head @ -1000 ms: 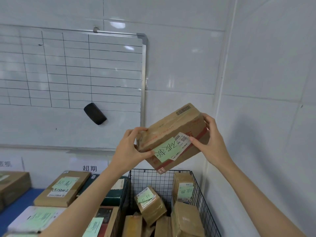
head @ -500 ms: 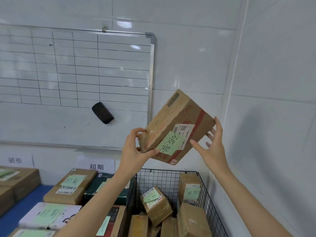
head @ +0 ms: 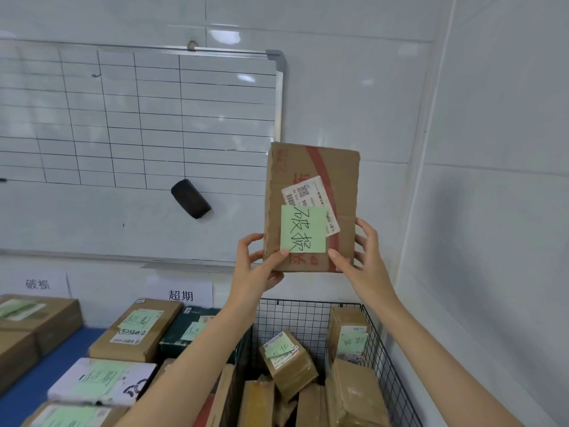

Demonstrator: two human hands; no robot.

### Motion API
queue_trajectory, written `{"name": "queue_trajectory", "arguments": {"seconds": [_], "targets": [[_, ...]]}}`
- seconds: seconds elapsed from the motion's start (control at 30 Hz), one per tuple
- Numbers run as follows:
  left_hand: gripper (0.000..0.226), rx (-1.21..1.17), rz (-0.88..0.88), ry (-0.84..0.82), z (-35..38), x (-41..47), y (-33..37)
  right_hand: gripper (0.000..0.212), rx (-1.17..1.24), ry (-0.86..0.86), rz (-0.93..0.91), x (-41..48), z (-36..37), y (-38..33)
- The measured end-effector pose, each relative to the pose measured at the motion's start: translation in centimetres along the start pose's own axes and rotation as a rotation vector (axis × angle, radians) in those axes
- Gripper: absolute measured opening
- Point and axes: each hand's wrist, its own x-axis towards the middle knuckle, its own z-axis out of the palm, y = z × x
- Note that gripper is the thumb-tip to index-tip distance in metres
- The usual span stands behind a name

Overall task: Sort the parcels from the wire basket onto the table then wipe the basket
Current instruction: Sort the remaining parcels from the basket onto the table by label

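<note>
- Holding a cardboard parcel upright at centre frame, the person grips its lower end with both hands; it is raised clear above the wire basket.
- Left hand: thumb pressed on the front face at the lower left corner of the green note, fingers curled round the parcel's left edge.
- Right hand: thumb on the front face at lower right, fingers wrapped round the right edge.
- The green note bears handwritten characters and overlaps a white shipping label.
- The wire basket, lower centre right, contains several brown parcels, some with green notes.
- The blue table, lower left, carries sorted parcels below two wall signs.
- A gridded whiteboard, upper left, has a black eraser stuck to it.
</note>
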Motion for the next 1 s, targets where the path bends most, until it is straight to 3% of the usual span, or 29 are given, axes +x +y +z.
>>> {"name": "queue_trajectory", "arguments": {"seconds": [0.17, 0.3, 0.57, 0.77, 1.0], "targets": [[0.044, 0.18, -0.022, -0.038, -0.7, 0.1, 0.2, 0.073, -0.035, -0.034, -0.011, -0.3, 0.2, -0.6], [0.045, 0.183, 0.02, -0.074, -1.3, 0.2, 0.7, 0.077, -0.042, -0.022, -0.001, -0.3, 0.2, -0.8], [0.063, 0.256, 0.112, -0.069, -2.0, 0.3, 0.7, 0.084, -0.01, -0.04, -0.014, 0.3, 0.1, -0.8], [0.068, 0.187, 0.154, 0.01, -0.9, -0.5, -0.3, 0.066, 0.039, 0.096, -0.015, 0.0, 0.7, -1.2], [0.072, 0.124, 0.156, 0.032, 0.0, -0.8, -1.0, 0.073, 0.115, 0.063, 0.038, -0.5, 1.8, -1.1]]}}
